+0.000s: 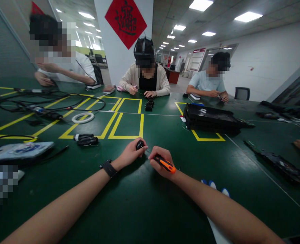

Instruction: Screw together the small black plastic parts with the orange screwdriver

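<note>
Enclosing left grip (134,149), half-hidden object (140,145)

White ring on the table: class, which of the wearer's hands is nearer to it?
Left. The left hand is to the right of the white ring and closer to the wearer; the right hand is farther right.
</note>
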Motion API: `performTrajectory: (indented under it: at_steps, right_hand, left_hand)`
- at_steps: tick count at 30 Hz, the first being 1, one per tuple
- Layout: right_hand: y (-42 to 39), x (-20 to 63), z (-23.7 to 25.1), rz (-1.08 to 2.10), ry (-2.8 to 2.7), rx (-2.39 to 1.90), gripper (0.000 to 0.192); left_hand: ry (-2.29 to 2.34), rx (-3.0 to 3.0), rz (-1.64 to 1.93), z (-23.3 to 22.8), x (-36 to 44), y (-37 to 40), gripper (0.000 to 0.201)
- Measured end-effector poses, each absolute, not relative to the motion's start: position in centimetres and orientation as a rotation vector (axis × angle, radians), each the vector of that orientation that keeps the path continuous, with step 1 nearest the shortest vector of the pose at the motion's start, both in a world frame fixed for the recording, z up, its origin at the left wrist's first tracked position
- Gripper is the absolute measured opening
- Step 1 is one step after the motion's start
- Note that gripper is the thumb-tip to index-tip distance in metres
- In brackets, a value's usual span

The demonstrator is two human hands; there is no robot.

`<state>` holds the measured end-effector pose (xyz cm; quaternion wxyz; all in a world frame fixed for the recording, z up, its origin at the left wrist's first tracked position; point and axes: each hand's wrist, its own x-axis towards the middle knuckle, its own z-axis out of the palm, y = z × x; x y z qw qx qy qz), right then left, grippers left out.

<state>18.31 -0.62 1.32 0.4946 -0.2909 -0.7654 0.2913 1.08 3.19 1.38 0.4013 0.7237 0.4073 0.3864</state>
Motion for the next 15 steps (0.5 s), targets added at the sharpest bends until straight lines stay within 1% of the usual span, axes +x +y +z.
performTrajectory:
  at_steps: [3, 6, 11, 15]
  right_hand:
    - [-0.6, 18.4, 1.8, 0.708, -1.896, -0.677, 0.008]
    - [-0.7, 18.5, 2.3, 0.74, -1.903, -0.639, 0.008]
    - [-0.5, 18.4, 2.2, 0.802, -1.785, -0.681, 0.027]
    - [-0.4, 18.3, 1.7, 0.826, -1.742, -0.737, 0.025]
  left_hand:
    - [1.012, 1.793, 0.963, 1.3, 1.0, 3.4, 0.021]
    - [1.0, 1.783, 0.96, 1.1, 0.9, 3.5, 0.021]
    - [1.001, 1.806, 0.942, 1.2, 1.0, 3.4, 0.023]
    - [1.017, 1.801, 0.944, 1.2, 1.0, 3.3, 0.024]
